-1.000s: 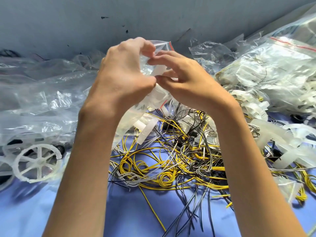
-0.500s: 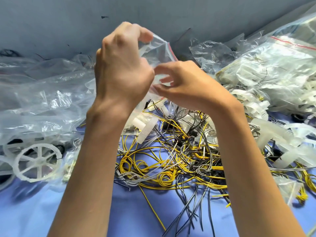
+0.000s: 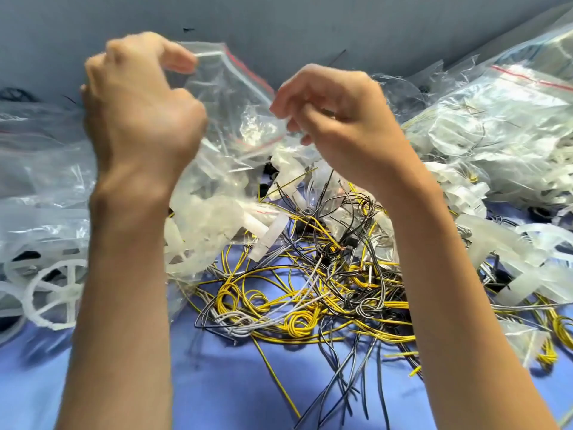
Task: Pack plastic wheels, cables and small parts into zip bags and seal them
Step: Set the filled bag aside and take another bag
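Here | zip bag (image 3: 231,97): clear, crumpled, red-striped | left hand (image 3: 139,119) pinches its rim | right hand (image 3: 341,119) pinches opposite rim

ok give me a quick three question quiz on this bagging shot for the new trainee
1. True or false: the left hand and the right hand both grip the mouth of the zip bag.
2. The white wheel lies: A) at the far left of the view, B) at the far right, C) inside the held bag.
3. Fill in: the loose cables are black, grey and ____.
Key: 1 true; 2 A; 3 yellow.
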